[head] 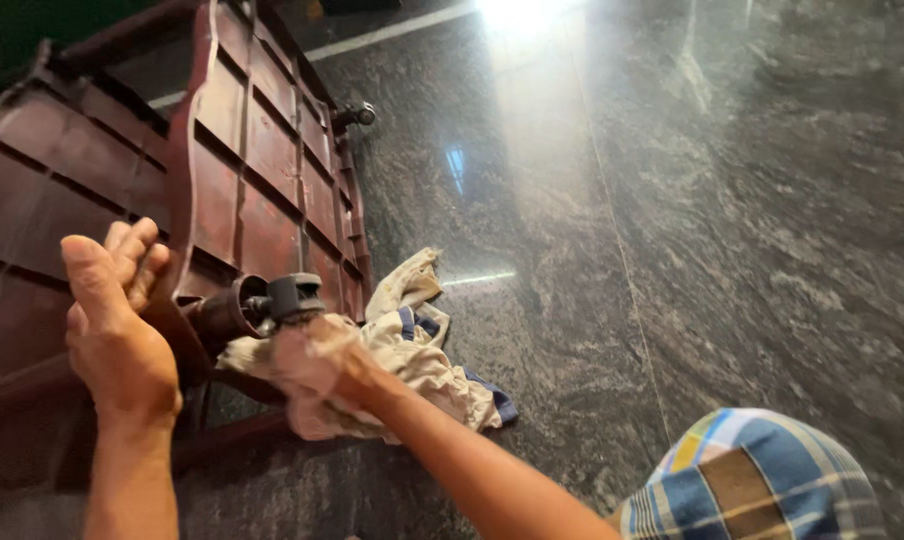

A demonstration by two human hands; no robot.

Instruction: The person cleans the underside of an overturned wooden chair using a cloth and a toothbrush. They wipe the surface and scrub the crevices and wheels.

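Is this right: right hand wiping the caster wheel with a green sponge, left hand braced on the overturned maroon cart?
Not quite. The head view shows no green sponge: the right hand presses a cream cloth with blue trim against the caster wheel. The rest holds: the left hand is braced on the overturned maroon cart, which lies on the polished stone floor.

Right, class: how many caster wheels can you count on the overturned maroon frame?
2. One wheel sits at the near corner, just above the cloth the right hand presses there; another wheel sits at the far corner. Others may be hidden.
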